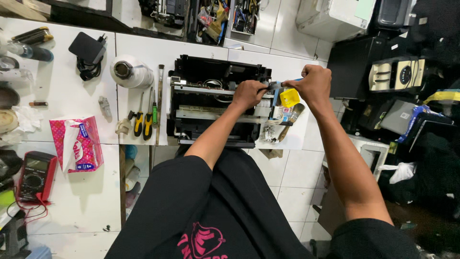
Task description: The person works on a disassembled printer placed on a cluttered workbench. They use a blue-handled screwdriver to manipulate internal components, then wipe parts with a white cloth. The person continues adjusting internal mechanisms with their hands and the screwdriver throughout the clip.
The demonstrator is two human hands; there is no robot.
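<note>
At the far left of the frame a red multimeter (34,175) lies on the white surface (81,201), with a pink tissue pack (76,144) just right of it and a black power adapter (87,50) in the upper left. Further right stand a white roll (130,71) and a row of screwdrivers (145,117) beside a thin metal rod. In the middle sits an opened black printer (215,100), cover off, its rails and wiring exposed. The left hand (248,93) is closed in a pinch on a small grey part (269,86) at the printer's right end; the right hand (312,84) is also closed, gripping the same part from the other side, just above a yellow plastic piece (289,98). Below lie loose bits and a brush (287,123). The grey part looks light, stiff and probably brittle plastic, so it is best held by its solid edges, clear of clips and cables. Black and white machines crowd the right of the frame.
</note>
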